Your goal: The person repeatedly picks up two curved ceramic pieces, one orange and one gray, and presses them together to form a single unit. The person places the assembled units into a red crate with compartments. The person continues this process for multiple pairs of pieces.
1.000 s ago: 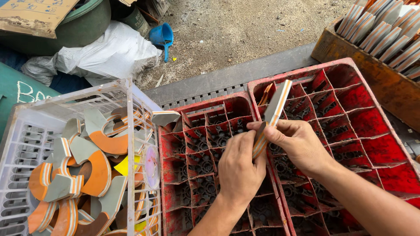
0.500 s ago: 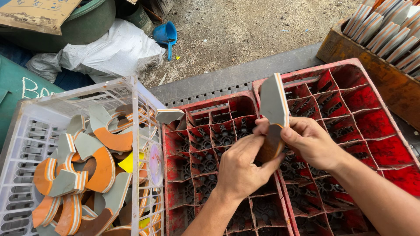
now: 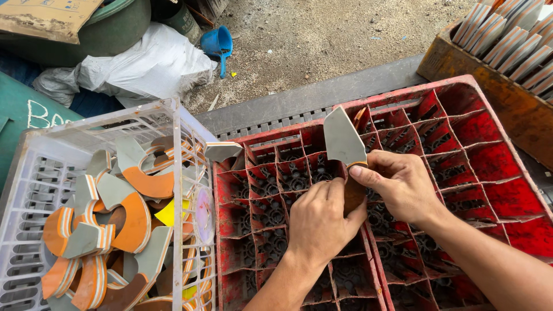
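A flat, grey-faced foam offcut [image 3: 344, 140] is being gripped between both hands above two red divided crates [image 3: 461, 150]. Its pointed end is being held upward and away from the person, so that its long axis is running nearly upright, while its brown lower end is being hidden between the palms. The left hand [image 3: 319, 222] is being curled shut around that lower end from below; the right hand [image 3: 400, 184] is being closed on the piece from the side, thumb and forefinger pinching just under the grey face. Both hands are touching the offcut, the right being the higher on it. Just beside the crates, a white slatted basket [image 3: 34, 190] is being filled with curved orange-and-grey offcuts [image 3: 135, 222].
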